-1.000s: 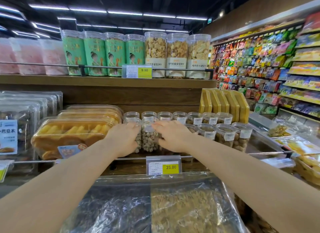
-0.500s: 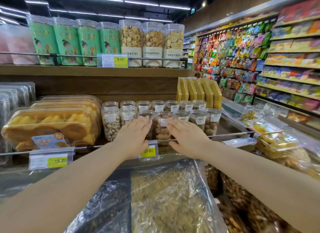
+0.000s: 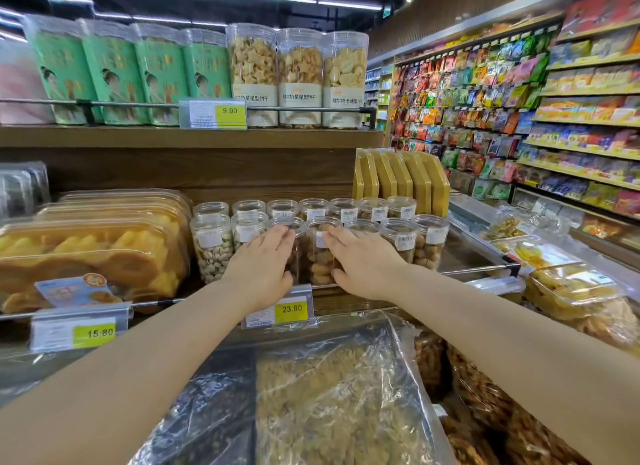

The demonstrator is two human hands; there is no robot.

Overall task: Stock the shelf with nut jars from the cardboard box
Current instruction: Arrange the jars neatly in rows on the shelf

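Two rows of clear nut jars [image 3: 401,243] with white labels stand on the middle shelf behind a metal rail [image 3: 478,270]. My left hand [image 3: 263,267] lies over the front of a dark-filled jar [image 3: 289,222] in the front row, thumb curled round its side. My right hand [image 3: 363,264] presses on the neighbouring jar of brown nuts [image 3: 317,260] from the right, fingers across its label. A pistachio jar [image 3: 211,250] stands at the row's left end. No cardboard box is in view.
Clear trays of yellow pastries [image 3: 86,253] sit left of the jars and upright yellow boxes [image 3: 401,180] behind them on the right. A 23.80 price tag [image 3: 278,309] hangs under my hands. Plastic-covered bulk snacks [image 3: 339,395] lie below. Tall biscuit canisters [image 3: 299,77] fill the top shelf.
My hands have come off the pistachio jars at the left and shifted right and lower, onto the front of two middle jars. The view has turned slightly left.
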